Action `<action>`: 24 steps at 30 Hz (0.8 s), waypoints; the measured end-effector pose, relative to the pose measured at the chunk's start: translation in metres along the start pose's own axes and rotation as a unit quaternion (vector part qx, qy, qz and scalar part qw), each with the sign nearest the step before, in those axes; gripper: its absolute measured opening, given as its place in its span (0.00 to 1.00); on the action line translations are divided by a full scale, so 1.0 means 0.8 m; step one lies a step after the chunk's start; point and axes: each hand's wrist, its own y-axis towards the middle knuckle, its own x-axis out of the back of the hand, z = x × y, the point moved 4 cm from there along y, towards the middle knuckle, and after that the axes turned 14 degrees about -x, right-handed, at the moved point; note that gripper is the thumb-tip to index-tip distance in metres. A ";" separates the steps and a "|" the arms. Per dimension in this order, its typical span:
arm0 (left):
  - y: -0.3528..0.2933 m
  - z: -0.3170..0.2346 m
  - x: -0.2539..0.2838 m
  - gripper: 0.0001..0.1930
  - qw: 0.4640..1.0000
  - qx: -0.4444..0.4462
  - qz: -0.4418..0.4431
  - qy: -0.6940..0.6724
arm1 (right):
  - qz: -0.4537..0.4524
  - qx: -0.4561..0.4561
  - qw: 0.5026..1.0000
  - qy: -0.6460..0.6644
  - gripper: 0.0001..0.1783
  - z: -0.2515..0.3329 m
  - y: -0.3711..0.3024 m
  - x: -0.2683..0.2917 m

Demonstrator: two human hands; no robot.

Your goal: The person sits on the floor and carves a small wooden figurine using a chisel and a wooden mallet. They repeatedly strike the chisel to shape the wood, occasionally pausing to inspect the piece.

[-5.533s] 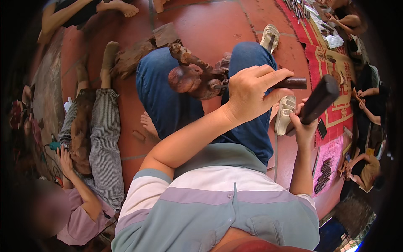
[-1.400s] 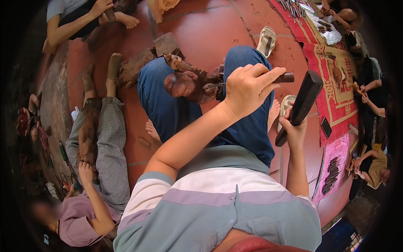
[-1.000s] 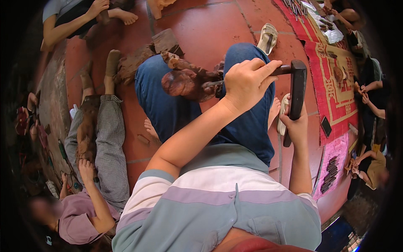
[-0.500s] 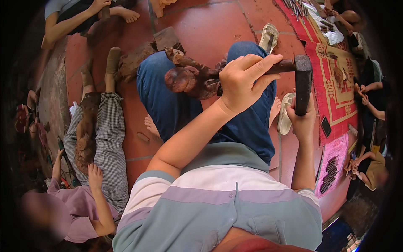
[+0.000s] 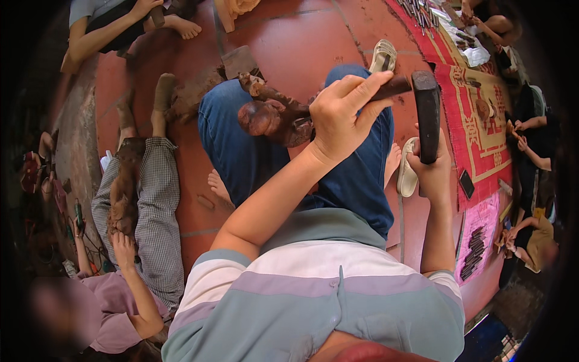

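A dark reddish-brown wood carving (image 5: 265, 120) of a rounded figure lies across my lap between my jeans-clad knees. My left hand (image 5: 347, 117) is wrapped round a dark, round tool handle (image 5: 393, 88), probably a chisel's, whose butt points right. Its blade is hidden behind the hand and carving. In my right hand (image 5: 435, 166) I grip a dark wooden mallet (image 5: 428, 117), held upright beside the handle's butt. A narrow gap separates the mallet head from that butt.
To the left, a seated person in checked trousers (image 5: 158, 211) holds another carving (image 5: 125, 193). Wood blocks (image 5: 238, 61) lie beyond my left knee. Right of me are sandals (image 5: 409, 172), a red-and-gold mat (image 5: 476, 139), a phone (image 5: 467, 184) and a pink cloth (image 5: 479, 235) bearing dark tools.
The mallet has drawn slightly left and turned, and its head now stands apart from the handle's butt. My left hand has shifted a little left with the tool.
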 end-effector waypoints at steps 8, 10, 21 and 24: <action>0.017 -0.022 -0.014 0.21 0.996 -0.046 0.070 0.010 | 0.029 -0.008 0.988 0.151 0.33 -0.019 -0.001 0.004; 0.008 -0.016 -0.024 0.22 0.995 -0.041 0.087 0.010 | 0.025 0.010 0.993 0.117 0.33 -0.026 -0.003 0.001; -0.020 -0.011 -0.020 0.22 0.993 -0.079 0.081 0.021 | 0.005 0.022 0.978 0.207 0.33 -0.036 -0.006 -0.010; -0.019 -0.011 -0.016 0.22 0.995 -0.084 0.058 0.017 | -0.031 0.036 0.995 0.084 0.33 -0.048 -0.012 -0.012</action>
